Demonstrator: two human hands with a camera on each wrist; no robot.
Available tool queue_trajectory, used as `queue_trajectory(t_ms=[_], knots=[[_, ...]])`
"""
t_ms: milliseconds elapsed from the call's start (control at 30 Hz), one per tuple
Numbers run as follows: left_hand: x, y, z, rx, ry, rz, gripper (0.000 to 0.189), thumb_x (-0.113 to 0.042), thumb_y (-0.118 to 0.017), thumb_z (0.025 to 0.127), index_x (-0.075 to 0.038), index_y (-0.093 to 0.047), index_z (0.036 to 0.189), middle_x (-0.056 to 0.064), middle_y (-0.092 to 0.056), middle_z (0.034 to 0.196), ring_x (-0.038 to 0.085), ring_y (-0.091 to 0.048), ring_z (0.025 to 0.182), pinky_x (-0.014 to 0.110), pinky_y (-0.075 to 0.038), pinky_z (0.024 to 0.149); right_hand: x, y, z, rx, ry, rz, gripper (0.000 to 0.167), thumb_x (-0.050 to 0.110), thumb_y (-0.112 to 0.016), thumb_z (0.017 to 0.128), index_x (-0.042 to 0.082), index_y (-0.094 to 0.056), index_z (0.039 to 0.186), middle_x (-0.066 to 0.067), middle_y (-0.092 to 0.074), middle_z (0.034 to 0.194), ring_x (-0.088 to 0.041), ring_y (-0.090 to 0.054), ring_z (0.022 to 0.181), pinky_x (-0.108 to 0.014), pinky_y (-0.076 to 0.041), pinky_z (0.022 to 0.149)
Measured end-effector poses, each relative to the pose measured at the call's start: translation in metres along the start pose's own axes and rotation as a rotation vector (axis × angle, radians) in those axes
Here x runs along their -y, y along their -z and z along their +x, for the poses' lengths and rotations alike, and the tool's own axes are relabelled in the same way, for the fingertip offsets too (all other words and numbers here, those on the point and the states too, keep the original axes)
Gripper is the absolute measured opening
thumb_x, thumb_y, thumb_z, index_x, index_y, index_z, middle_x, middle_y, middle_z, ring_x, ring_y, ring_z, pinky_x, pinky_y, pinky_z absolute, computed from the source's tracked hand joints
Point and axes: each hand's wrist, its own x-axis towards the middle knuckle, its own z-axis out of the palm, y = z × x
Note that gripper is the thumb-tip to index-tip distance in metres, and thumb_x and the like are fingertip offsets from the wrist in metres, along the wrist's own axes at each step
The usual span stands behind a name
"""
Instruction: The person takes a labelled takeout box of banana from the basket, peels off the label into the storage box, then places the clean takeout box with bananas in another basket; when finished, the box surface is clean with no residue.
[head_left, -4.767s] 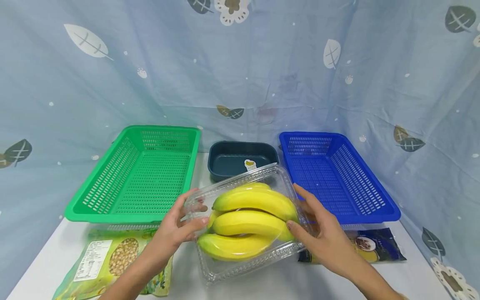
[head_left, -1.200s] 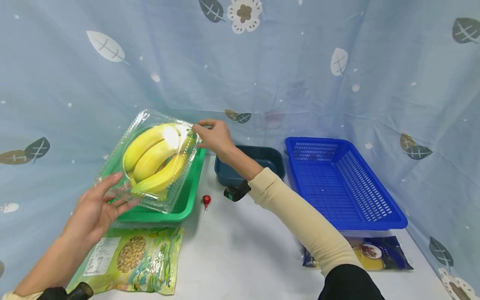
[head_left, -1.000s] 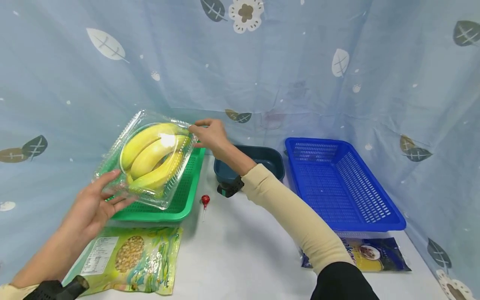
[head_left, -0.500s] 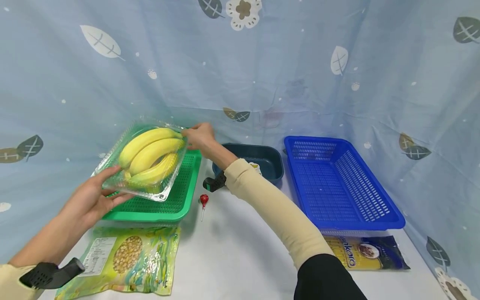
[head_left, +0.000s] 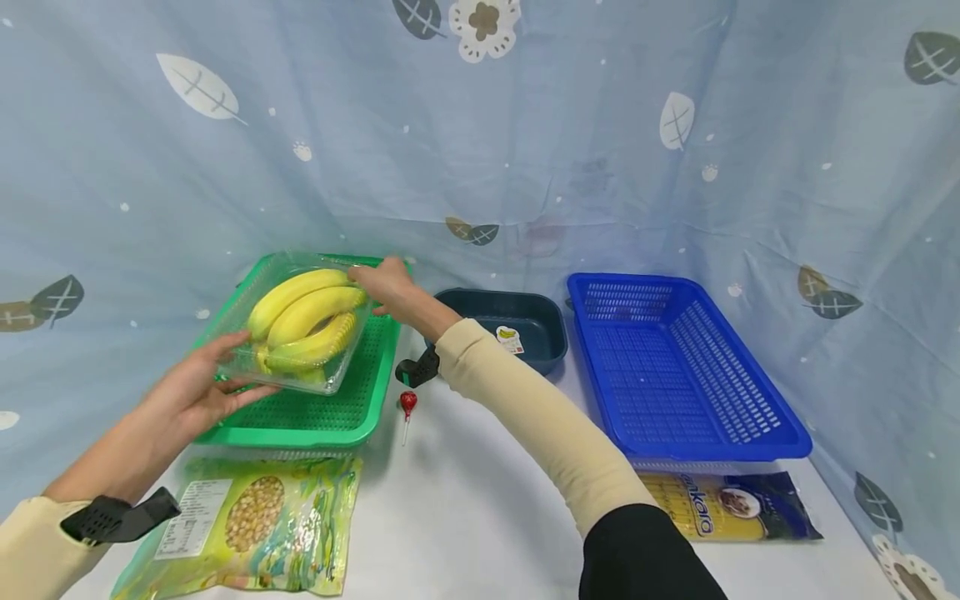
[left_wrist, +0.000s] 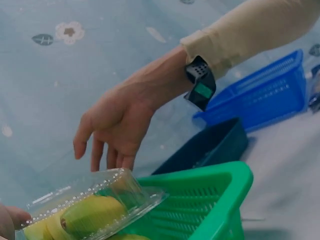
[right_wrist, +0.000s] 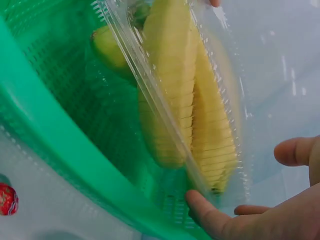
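A clear plastic clamshell box of bananas [head_left: 309, 321] is tilted over and partly inside the green basket [head_left: 360, 421]. My left hand [head_left: 198, 387] holds its near left edge, thumb above and fingers below. At the far right corner, my right hand [head_left: 393, 287] grips the rim; its fingertips [right_wrist: 200, 202] touch the box edge in the right wrist view. That view also shows the bananas [right_wrist: 170, 90] through the plastic, just above the basket mesh. In the left wrist view the box [left_wrist: 95, 200] partly covers the basket, and only a left fingertip shows at the lower left.
A red lollipop [head_left: 408, 403] lies right of the green basket. Behind it stands a dark tray [head_left: 551, 329] with a banana-picture sticker [head_left: 510, 339]. The blue basket [head_left: 675, 375] is at right, a pasta packet [head_left: 720, 506] before it. A green bag [head_left: 255, 529] lies in front.
From the middle of the table, both hands have carried the box of bananas left over the green basket. In the last second they have lowered it into the basket's opening.
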Motion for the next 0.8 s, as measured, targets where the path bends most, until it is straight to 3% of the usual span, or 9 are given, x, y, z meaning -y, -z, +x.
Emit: queue_trajectory(t_ms=[100,233,300,367,500,633,800], knots=[[0.001,0.002,0.002,-0.01,0.015,0.0,0.095,-0.04,-0.048,0.103,-0.035,0.037,0.146,0.006,0.044,0.152,0.034,0.017,0.148,0.037,-0.045,0.104,-0.002,0.0,-0.002,0.015,0.017,-0.042,0.023,0.026,-0.065,0.099,0.005,-0.058,0.096,-0.006,-0.056,0.128,-0.024,-0.056,0.123,-0.043,-0.055,0.091],[0.001,0.007,0.006,-0.019,0.013,0.004,0.094,-0.04,-0.049,0.103,-0.039,0.034,0.146,-0.002,0.048,0.15,0.031,0.023,0.146,0.039,-0.045,0.104,-0.004,0.004,-0.006,0.058,0.052,-0.031,0.031,0.024,-0.063,0.1,0.01,-0.053,0.074,-0.005,-0.058,0.132,-0.025,-0.055,0.126,-0.044,-0.053,0.094],[0.001,0.008,0.008,-0.026,0.012,0.007,0.094,-0.039,-0.051,0.103,-0.042,0.032,0.146,-0.008,0.049,0.149,0.029,0.026,0.145,0.04,-0.046,0.104,-0.005,0.008,-0.007,0.08,0.066,-0.017,0.025,0.023,-0.062,0.101,0.006,-0.065,0.083,-0.006,-0.056,0.137,-0.026,-0.053,0.128,-0.044,-0.052,0.095],[0.001,0.009,0.009,-0.039,0.022,0.001,0.095,-0.039,-0.052,0.102,-0.043,0.033,0.145,-0.008,0.048,0.149,0.026,0.027,0.145,0.041,-0.045,0.104,-0.006,0.012,-0.01,0.096,0.078,-0.013,0.022,0.024,-0.061,0.101,0.004,-0.071,0.103,-0.007,-0.054,0.141,-0.027,-0.052,0.13,-0.043,-0.053,0.095],[0.0,0.009,0.01,-0.067,0.074,-0.039,0.099,-0.04,-0.051,0.101,-0.041,0.039,0.142,-0.001,0.045,0.152,0.022,0.026,0.146,0.041,-0.044,0.106,-0.007,0.02,-0.014,0.114,0.094,-0.003,0.034,0.025,-0.061,0.102,0.003,-0.065,0.127,-0.009,-0.052,0.143,-0.027,-0.052,0.13,-0.039,-0.056,0.089],[0.0,0.008,0.01,-0.076,0.109,-0.062,0.099,-0.04,-0.049,0.102,-0.037,0.043,0.14,0.005,0.044,0.153,0.024,0.021,0.148,0.04,-0.043,0.107,-0.007,0.029,-0.018,0.122,0.106,0.028,0.038,0.023,-0.061,0.101,0.001,-0.061,0.132,-0.011,-0.05,0.144,-0.03,-0.053,0.129,-0.033,-0.057,0.082],[-0.003,0.009,0.009,-0.056,0.112,-0.059,0.097,-0.039,-0.047,0.103,-0.043,0.044,0.136,0.003,0.05,0.148,0.026,0.029,0.144,0.044,-0.037,0.111,-0.006,0.042,-0.022,0.129,0.112,0.082,0.042,0.021,-0.061,0.102,0.0,-0.056,0.137,-0.015,-0.047,0.147,-0.036,-0.052,0.128,-0.036,-0.056,0.087]])
